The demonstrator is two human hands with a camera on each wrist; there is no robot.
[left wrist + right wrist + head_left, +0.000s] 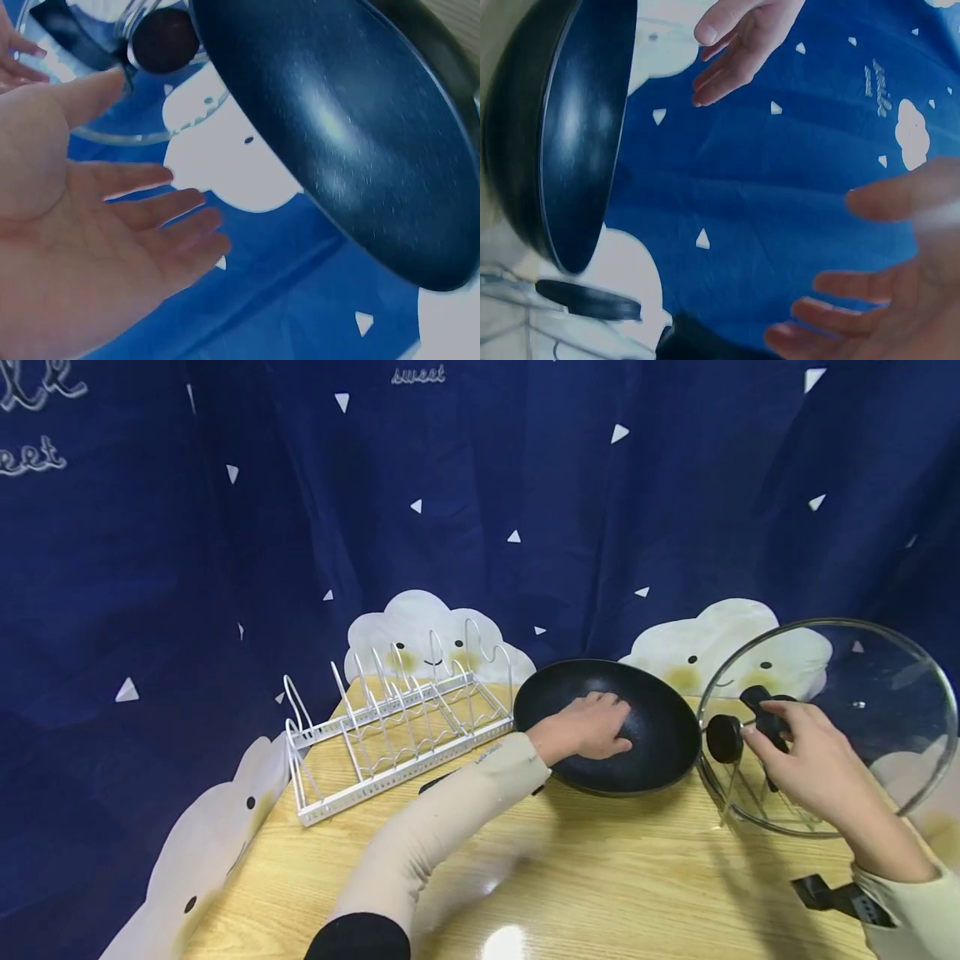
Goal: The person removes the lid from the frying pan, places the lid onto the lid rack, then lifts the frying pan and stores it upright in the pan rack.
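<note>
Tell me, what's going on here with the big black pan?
A person is working with pan things at a wooden table. The left hand is by the black pan, its fingers stretched out and not touching it. The right hand is open near the big glass lid, which stands up on its edge. A white wire rack sits on the pan's other side.

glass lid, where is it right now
In the head view, the glass lid is at the right, beside the black wok, with the right hand in front of it.
</note>
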